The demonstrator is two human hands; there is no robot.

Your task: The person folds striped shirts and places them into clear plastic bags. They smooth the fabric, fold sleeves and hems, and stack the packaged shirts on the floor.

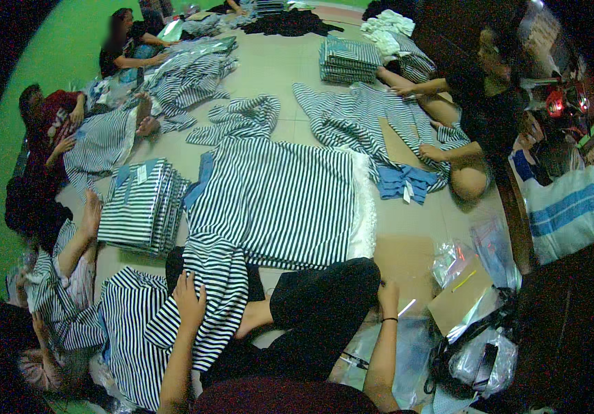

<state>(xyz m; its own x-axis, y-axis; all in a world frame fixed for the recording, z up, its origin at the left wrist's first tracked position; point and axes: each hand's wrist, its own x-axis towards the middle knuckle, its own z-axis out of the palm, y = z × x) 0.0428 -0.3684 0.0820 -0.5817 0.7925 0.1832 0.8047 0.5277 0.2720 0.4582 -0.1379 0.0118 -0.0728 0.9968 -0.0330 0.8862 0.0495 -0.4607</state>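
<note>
Past the left hand (190, 301), loosely open on striped cloth (224, 303), a black-and-white striped garment (276, 203) runs left-to-right, white lace hem (363, 207) rightmost. Right hand (389, 298): grip unclear.

We see dim, grainy light, clear plastic (450, 261) glaring right of our right hand (388, 297), curved edges blackening outward.

Garment (222, 307) partly hidden by left hand (190, 302)
</note>
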